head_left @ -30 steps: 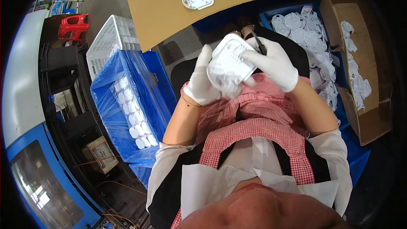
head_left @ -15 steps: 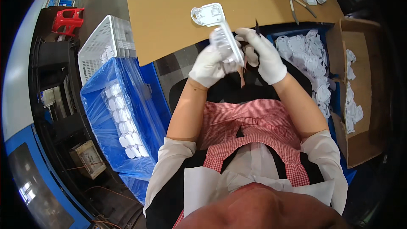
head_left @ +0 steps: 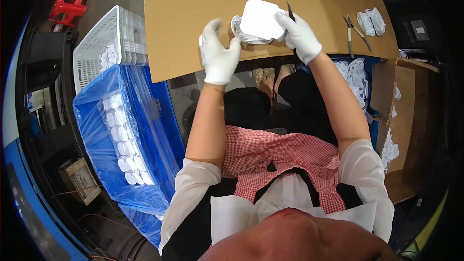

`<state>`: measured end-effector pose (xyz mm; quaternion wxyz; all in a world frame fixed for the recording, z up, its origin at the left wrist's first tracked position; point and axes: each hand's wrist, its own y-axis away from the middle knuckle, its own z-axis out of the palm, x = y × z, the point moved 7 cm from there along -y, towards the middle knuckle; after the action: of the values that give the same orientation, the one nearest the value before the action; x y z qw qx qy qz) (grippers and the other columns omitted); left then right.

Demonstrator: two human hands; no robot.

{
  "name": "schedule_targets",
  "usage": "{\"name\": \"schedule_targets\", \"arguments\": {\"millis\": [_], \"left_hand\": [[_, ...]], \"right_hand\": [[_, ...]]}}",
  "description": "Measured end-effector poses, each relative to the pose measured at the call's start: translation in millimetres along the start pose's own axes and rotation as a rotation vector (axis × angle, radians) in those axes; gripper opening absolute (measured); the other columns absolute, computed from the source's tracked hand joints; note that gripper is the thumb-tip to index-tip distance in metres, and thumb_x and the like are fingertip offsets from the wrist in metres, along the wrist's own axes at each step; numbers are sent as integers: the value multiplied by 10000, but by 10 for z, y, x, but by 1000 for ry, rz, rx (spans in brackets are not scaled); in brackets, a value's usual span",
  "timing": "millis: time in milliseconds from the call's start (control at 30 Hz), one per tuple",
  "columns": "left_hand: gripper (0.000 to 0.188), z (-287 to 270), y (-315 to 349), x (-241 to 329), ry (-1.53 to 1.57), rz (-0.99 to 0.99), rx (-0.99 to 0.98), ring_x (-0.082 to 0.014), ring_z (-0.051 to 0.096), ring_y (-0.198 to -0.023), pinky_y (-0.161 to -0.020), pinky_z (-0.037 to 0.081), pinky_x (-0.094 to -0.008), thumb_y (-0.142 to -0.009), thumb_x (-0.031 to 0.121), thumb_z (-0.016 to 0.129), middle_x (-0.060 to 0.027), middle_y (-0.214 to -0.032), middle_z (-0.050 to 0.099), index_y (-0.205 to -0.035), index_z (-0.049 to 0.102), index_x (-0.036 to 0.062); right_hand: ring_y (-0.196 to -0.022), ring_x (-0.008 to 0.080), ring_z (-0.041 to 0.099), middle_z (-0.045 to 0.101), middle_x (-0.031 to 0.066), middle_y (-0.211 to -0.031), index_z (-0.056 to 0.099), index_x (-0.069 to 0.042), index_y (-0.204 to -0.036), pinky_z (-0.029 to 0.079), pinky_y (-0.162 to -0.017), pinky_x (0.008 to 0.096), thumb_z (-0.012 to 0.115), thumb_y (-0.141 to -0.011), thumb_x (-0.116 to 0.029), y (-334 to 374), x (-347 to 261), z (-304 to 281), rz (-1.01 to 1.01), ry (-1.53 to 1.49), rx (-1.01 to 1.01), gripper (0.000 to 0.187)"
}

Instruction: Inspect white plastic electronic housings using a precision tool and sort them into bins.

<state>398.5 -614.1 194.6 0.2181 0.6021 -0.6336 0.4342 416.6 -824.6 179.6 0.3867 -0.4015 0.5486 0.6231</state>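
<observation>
- Gripping a smooth white plastic panel (head_left: 262, 19) by its right side, the white-gloved right hand (head_left: 298, 35) is closed, thumb on top; a slim black pointed tool (head_left: 290, 11) also sticks up from that hand.
- The panel, rounded at its corners, is over the tabletop (head_left: 188, 14), near the middle of its front edge, the one nearest the person.
- Beneath the panel, mostly covered by it, a white moulded part (head_left: 236, 25) shows a looped end at the left; whether the two touch, I cannot tell.
- The white-gloved left hand (head_left: 220, 53) is wide open, thumb spread from the fingers, with nothing visible in its grasp; it is at the tabletop's front edge, just left of the moulded part.
- Toward the tabletop's right edge lie hand pliers (head_left: 350, 41) with their handles apart, and just beside them a pair of white mouldings (head_left: 371, 21).
- Off the tabletop's left corner stand a white slatted crate (head_left: 131, 34) and a blue-lined bin (head_left: 94, 121) holding rows of white pieces (head_left: 126, 137).
- Below the tabletop's right end, loose white parts (head_left: 356, 82) fill a blue bin beside an open cardboard box (head_left: 406, 135).
</observation>
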Motion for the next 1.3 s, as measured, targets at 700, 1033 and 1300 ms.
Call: {"name": "schedule_targets", "arguments": {"millis": [700, 1033, 1300], "left_hand": [[628, 294, 58, -166, 10, 48, -229, -358, 510, -1097, -955, 406, -431, -717, 153, 701, -180, -1146, 583, -1285, 469, 17], [615, 246, 2, -430, 31, 85, -165, -240, 507, -1099, -997, 378, -356, -760, 99, 730, -146, -1170, 528, -1274, 425, -43], [670, 225, 90, -344, -63, 148, 18, -301, 475, -1181, -1026, 389, -407, -834, 164, 708, -207, -1274, 469, -1344, 347, -76]], "right_hand": [[-854, 287, 665, 657, 203, -972, 617, -20, -1143, 530, -721, 345, 649, -794, -463, -394, 225, 100, -266, 789, 407, 565], [-879, 324, 636, 681, 144, -912, 664, -56, -973, 479, -794, 387, 541, -849, -471, 806, -447, -919, -409, 653, 512, 451], [-692, 106, 531, 609, 31, -760, 657, -35, -955, 443, -624, 279, 574, -882, -394, 3489, 1172, -2905, 194, 503, 889, 376]]}}
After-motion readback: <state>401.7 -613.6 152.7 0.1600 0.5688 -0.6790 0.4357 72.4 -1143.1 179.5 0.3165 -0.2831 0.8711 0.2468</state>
